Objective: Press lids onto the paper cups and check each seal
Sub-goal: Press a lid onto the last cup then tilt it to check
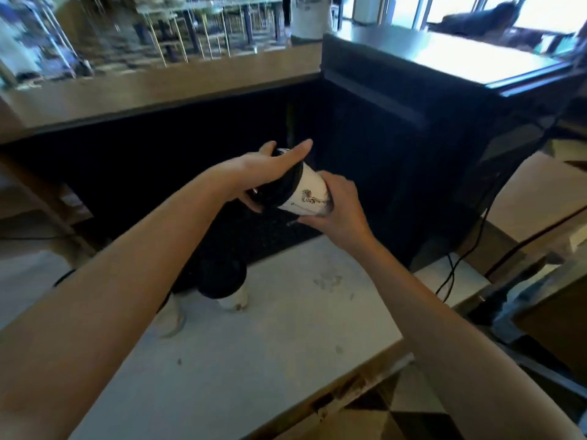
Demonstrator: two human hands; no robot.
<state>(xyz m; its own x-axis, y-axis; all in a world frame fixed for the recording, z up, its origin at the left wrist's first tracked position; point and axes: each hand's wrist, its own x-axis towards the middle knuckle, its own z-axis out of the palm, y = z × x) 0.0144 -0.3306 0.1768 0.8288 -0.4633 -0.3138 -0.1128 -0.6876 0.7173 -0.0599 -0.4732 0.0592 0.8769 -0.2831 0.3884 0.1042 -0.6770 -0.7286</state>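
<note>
A white paper cup (309, 193) with a dark print is held tilted in the air above the counter, its top pointing left. My right hand (338, 214) grips its base end. A black lid (279, 185) sits on its mouth, and my left hand (259, 171) is wrapped over that lid with fingers spread across it. Below, on the white counter (286, 338), stands another cup with a black lid (222, 276), partly hidden by my left forearm. A further white cup (173, 315) beside it is mostly hidden.
A black rubber mat (273, 236) lies at the counter's back. A tall black cabinet (397, 138) stands to the right, with cables (457, 265) hanging beside it. A wooden bar ledge (152, 90) runs across the back. The counter's front edge (359, 392) is worn.
</note>
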